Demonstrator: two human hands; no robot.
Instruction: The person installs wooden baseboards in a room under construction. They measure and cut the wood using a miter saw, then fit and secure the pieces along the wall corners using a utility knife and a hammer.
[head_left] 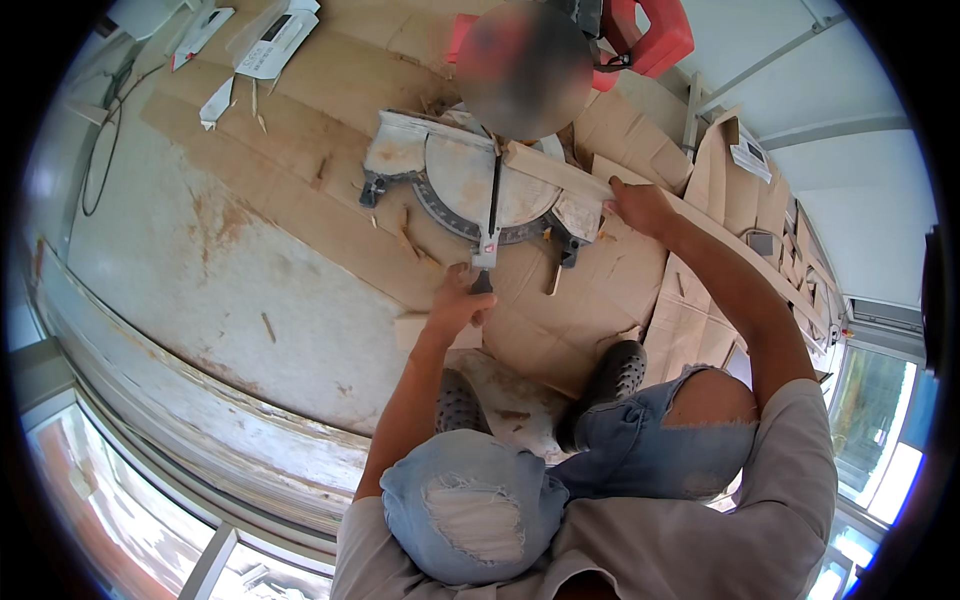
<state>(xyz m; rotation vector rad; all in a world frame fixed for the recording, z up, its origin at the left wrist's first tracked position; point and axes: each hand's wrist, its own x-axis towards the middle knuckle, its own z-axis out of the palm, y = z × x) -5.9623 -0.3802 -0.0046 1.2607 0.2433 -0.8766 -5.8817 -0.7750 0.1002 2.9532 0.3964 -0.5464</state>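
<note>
A mitre saw with a round, dusty metal table (465, 175) stands on the floor in front of me. My left hand (461, 300) is closed around the black handle (484, 282) at the front of its turntable arm. To the right, my right hand (638, 208) grips a long, pale wooden board (560, 174), fingers over its top edge. The board's near end lies on the saw table by the fence, just right of the blade slot, and its length runs off to the right. A blurred patch hides much of the saw head; its red housing (655, 38) shows beside it.
Flattened cardboard (310, 180) covers much of the floor, with wood splinters scattered on it. A short wood block (410, 328) lies by my left forearm. Cut wood pieces (795, 255) pile up at the right. A dark cable (105, 165) curves along the far left.
</note>
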